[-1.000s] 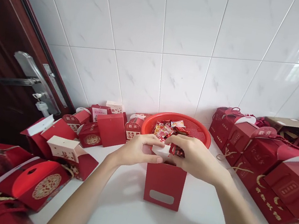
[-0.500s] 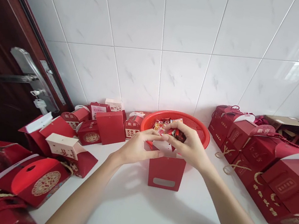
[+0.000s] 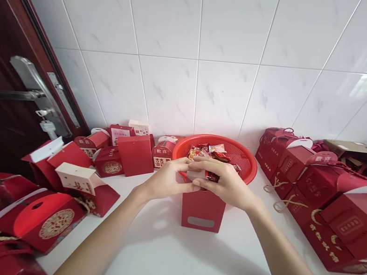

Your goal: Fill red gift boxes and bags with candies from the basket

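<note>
— Grasping what?
— With the right grip (image 3: 230,183), wrapped sweets (image 3: 212,177), seemingly; with the left grip (image 3: 165,179), the upper left edge of the red box (image 3: 203,207), upright directly below both.
— At which step?
— Filling, judging by the pose. Calls next for loosening the right grip over the box's top while steadying with the left.
— Blocked by anything?
— Can't see the opening, hidden under the fingers. Watch the pale flap (image 3: 194,176) between both grips, liable to snag wrappers. Mind the red basket (image 3: 250,163) just beyond, holding more sweets (image 3: 217,148).
— And farther out?
— Find red cartons (image 3: 56,224) crowding the surface (image 3: 154,265) left of the left grip, others (image 3: 349,223) right of the right grip, then a tiled wall (image 3: 231,27) behind.
</note>
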`<state>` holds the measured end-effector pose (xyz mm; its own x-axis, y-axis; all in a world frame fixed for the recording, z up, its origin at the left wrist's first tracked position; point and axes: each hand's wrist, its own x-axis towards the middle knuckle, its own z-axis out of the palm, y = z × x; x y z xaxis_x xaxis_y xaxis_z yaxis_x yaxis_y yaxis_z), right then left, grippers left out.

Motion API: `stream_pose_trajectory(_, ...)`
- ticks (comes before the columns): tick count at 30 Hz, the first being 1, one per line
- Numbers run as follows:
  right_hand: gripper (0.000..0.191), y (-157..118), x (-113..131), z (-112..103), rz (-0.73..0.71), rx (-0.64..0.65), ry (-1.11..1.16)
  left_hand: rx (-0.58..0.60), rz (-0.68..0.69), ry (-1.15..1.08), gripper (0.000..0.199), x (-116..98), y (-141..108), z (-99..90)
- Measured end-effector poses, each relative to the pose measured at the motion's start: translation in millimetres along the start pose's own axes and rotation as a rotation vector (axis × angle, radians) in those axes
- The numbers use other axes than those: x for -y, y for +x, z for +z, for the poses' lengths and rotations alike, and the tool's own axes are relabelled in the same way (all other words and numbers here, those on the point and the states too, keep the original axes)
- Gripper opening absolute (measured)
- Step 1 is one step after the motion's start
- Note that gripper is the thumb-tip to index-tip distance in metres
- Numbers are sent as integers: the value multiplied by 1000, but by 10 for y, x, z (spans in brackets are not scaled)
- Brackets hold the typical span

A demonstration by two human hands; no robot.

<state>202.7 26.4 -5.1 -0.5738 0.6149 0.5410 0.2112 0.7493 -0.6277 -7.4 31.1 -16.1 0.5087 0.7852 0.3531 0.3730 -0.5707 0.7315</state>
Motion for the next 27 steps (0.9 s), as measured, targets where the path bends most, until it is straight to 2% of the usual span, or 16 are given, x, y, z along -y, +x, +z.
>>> stream_pose_trajectory(3, 16, 3, 62, 0, 54, -180, 65, -7, -36, 8, 38, 11, -2, 2)
stream_pose_trajectory(6, 32, 9, 113, -7, 176, -437, 180, -13, -91, 30, 45, 21, -5, 6)
stream_pose_trajectory(8, 40, 16, 109, -19, 221, -515, 274, -9, -107, 31, 45, 23, -7, 6)
stream_pose_trajectory(12, 24, 30, 50, -40, 249, -446, 495, 1, -110, 24, 46, 26, -8, -2)
stream_pose_trajectory(14, 15, 30, 37, -33, 276, -366, 491, 6, -110, 14, 47, 30, -8, -6)
stream_pose_trajectory(17, 10, 16, 43, 4, 238, -265, 298, 20, -101, -3, 45, 31, -6, -11)
stream_pose_trajectory(21, 8, -16, 62, 50, 143, -241, -14, 24, -95, -2, 43, 18, -4, -19)
stream_pose_trajectory(27, 7, -46, 110, 5, 206, -97, -122, 49, -33, -4, 34, -7, 1, -32)
